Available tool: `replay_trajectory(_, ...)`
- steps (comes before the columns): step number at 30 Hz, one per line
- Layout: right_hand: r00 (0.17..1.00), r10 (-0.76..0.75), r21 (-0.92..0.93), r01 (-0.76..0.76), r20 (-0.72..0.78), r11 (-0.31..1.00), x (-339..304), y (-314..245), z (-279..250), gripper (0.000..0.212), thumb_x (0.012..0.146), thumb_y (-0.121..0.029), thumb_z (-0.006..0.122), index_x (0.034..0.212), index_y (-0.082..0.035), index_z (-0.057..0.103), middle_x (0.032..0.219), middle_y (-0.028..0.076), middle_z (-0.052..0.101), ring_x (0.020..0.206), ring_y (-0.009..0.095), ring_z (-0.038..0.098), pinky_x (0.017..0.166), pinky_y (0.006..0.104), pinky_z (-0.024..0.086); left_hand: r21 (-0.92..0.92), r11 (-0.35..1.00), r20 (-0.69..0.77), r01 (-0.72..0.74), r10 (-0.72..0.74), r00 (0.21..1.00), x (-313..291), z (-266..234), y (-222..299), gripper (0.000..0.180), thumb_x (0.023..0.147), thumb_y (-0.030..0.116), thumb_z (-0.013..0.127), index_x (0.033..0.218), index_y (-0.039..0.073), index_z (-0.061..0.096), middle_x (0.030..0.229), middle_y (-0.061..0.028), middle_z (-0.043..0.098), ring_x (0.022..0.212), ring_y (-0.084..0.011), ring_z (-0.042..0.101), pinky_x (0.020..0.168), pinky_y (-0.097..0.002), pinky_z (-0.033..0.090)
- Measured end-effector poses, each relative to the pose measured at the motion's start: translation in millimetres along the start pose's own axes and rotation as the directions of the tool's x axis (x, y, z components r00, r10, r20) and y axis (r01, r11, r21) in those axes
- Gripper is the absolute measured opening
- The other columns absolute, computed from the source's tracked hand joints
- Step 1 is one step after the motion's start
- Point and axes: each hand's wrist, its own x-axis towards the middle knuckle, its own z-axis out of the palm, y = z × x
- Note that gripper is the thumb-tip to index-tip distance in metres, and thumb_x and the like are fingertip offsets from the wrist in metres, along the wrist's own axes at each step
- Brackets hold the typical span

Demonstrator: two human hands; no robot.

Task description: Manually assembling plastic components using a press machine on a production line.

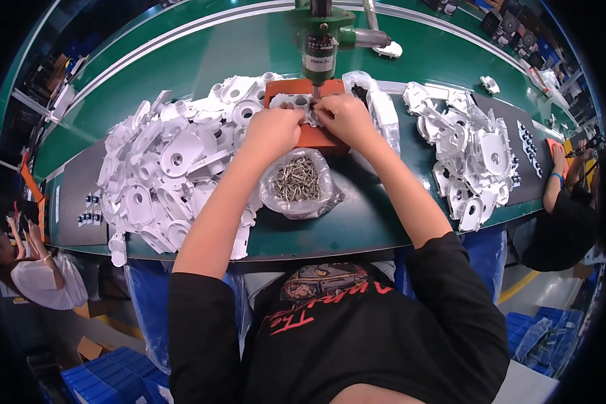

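A person's left hand (279,128) and right hand (347,118) are at a small white plastic part with a round tube (301,101). The part sits on an orange block (323,139), under a green and silver machine (318,57) that points down. The left fingers bend at the part's left side, and the right fingers bend at its right side. The hands hide the fingertips, so how far open each grip is, or whether it has hold of the part, cannot be told. Nearer the person, a clear plastic bag (324,176) holds shiny metal screws (295,179).
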Motion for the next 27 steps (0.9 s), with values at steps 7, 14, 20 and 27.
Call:
replay_trajectory(7, 0.990, -0.085, -0.151, 0.101, 0.110, 0.983, -5, -29, -21, 0.012, 0.073, -0.016, 0.060, 0.074, -0.005, 0.061, 0.084, 0.008, 0.064, 0.082, 0.025, 0.058, 0.073, 0.0376, 0.043, 0.008, 0.999, -0.019, -0.053, 0.053, 0.998, 3, -1, -2, 0.020, 0.075, 0.013, 0.048, 0.086, 0.010, 0.064, 0.075, -0.0147, 0.063, 0.072, -0.0328, 0.061, 0.067, -0.0441, 0.048)
replay_trajectory(14, 0.943, -0.101, 0.085, 0.078, 0.316, 0.993, -21, -76, -40, 0.010, 0.069, -0.006, 0.062, 0.078, -0.001, 0.062, 0.080, 0.011, 0.054, 0.080, 0.028, 0.051, 0.071, 0.0369, 0.043, 0.012, 1.000, 0.020, -0.027, 0.026, 0.999, 3, -6, 1, 0.020, 0.075, 0.013, 0.047, 0.085, 0.009, 0.064, 0.078, -0.0141, 0.063, 0.074, -0.0315, 0.061, 0.067, -0.0431, 0.048)
replay_trajectory(20, 0.917, -0.015, -0.211, 0.108, 0.399, 0.972, -28, -86, -34, 0.011, 0.070, -0.008, 0.061, 0.080, -0.003, 0.061, 0.081, 0.011, 0.052, 0.081, 0.028, 0.054, 0.070, 0.0381, 0.046, 0.030, 0.998, -0.003, -0.063, 0.063, 0.998, 7, -4, 3, 0.021, 0.075, 0.012, 0.046, 0.084, 0.009, 0.064, 0.078, -0.0133, 0.064, 0.075, -0.0313, 0.061, 0.067, -0.0429, 0.048)
replay_trajectory(27, 0.873, -0.017, -0.146, 0.101, 0.487, 0.984, -20, -83, -33, 0.011, 0.072, -0.008, 0.059, 0.081, -0.001, 0.060, 0.082, 0.013, 0.055, 0.081, 0.030, 0.056, 0.069, 0.0389, 0.046, 0.036, 0.999, 0.025, -0.007, 0.006, 1.000, 8, -2, 5, 0.014, 0.072, 0.014, 0.053, 0.076, 0.008, 0.065, 0.076, -0.0128, 0.064, 0.075, -0.0290, 0.063, 0.066, -0.0404, 0.050)
